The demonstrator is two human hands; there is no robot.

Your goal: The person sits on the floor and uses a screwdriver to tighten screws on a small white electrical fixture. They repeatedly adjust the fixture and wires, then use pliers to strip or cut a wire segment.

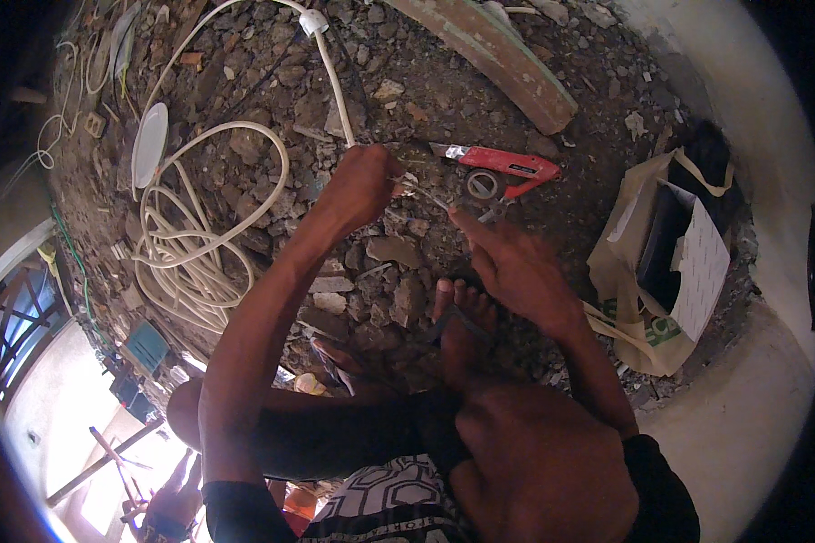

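Note:
My left hand is closed around the end of a thick white cable, which runs up and away from the fist. Pale, frayed-looking bits stick out beside its fingers. My right hand is closed, its index finger stretched toward the left hand along a thin greyish strand or shaft; its kind is not clear. Just beyond the right hand lie a red utility knife, a red-handled tool like pliers and a small roll of tape.
Rubble covers the ground. Coiled white cable and a white oval plate lie at left. A wooden plank lies at the far side. A paper bag holding a box stands at right by the wall. My sandalled feet are below.

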